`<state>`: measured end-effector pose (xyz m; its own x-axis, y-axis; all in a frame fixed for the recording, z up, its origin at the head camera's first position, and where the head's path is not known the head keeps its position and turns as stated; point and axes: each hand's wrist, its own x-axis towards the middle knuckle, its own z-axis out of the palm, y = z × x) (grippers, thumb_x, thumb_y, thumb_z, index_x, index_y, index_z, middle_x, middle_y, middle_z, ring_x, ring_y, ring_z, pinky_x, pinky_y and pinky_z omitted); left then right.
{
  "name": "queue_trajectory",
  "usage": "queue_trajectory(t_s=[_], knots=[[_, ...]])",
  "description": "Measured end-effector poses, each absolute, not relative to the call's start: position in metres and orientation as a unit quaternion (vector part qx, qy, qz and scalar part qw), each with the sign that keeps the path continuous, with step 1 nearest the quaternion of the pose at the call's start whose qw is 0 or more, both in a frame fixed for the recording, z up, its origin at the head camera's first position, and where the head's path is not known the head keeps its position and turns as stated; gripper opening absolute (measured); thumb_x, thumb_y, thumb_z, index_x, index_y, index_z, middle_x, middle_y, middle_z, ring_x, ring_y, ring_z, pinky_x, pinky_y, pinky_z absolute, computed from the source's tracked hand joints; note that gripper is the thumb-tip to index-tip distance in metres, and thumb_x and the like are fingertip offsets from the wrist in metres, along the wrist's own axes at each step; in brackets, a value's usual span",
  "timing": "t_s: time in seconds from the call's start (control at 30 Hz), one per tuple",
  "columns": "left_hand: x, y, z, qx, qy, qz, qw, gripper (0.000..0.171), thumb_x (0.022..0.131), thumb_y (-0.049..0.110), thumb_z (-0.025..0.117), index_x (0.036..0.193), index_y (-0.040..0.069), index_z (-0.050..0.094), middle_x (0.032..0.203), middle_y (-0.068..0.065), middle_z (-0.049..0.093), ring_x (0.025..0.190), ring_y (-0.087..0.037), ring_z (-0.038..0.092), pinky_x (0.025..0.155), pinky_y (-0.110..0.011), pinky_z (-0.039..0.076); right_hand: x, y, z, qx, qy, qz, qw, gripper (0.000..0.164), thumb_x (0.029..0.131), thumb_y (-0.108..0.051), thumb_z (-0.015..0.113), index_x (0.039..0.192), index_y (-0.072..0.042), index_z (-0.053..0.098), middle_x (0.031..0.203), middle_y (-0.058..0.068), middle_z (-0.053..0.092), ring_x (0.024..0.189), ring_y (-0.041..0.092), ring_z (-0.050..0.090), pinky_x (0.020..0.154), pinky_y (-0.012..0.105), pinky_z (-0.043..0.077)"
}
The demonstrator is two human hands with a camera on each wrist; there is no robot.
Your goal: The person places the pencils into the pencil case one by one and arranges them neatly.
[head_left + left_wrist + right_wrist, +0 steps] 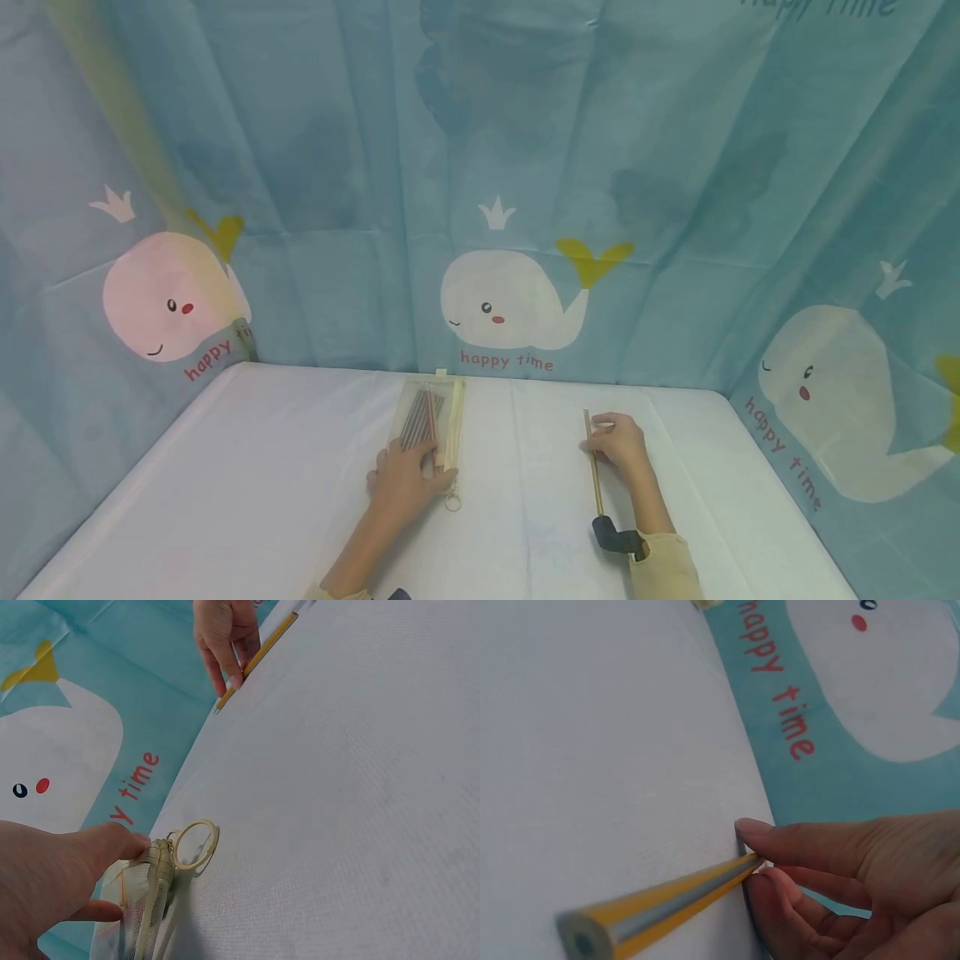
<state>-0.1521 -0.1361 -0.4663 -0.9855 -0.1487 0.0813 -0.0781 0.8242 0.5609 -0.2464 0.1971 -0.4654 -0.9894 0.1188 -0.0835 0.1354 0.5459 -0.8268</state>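
A see-through mesh zip pouch (454,417) lies on the table toward the back, with several dark, thin pencils (417,421) and a reddish one inside. My left hand (405,479) rests over its near part, fingers spread on the mesh. In the left wrist view, the left thumb (120,840) touches the zip end beside a gold-coloured ring (196,844). To the right, my right hand (621,442) pinches a yellow pencil (596,479) with grey stripes between thumb and fingers. The pencil's blunt end (585,941) points toward the right wrist camera.
A white cloth (517,517) covers the table. Behind and at both sides hangs a blue curtain (360,300) printed with whales, meeting the table's back edge. A black camera mount (615,536) sits on the right wrist, close by the pencil's near end.
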Motion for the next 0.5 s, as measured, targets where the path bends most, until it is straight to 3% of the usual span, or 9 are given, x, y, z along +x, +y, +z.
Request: queue_trajectory(t_s=[0.23,0.5], knots=[[-0.1513,-0.1362,-0.4665,0.057,-0.953,-0.292,0.061,0.066,0.085,0.046,0.086,0.136,0.007,0.069,0.134,-0.036,0.056,0.120,-0.054,0.053,0.088,-0.071,0.044,-0.2481,0.1991,-0.4684,0.065,0.884,-0.462,0.007,0.051,0.081,0.005,0.082,0.128,0.014,0.064,0.096,0.022,0.074,0.071,0.016,0.071,0.068,0.031,0.063],[-0.1519,-0.1366,-0.4673,0.057,-0.954,-0.289,0.058,0.066,0.085,0.046,0.085,0.136,0.008,0.069,0.132,-0.034,0.056,0.117,-0.052,0.054,0.086,-0.070,0.044,-0.2486,0.1971,-0.4673,0.074,0.884,-0.461,0.018,0.047,0.084,0.005,0.079,0.127,0.014,0.065,0.095,0.022,0.073,0.073,0.018,0.072,0.069,0.030,0.063]])
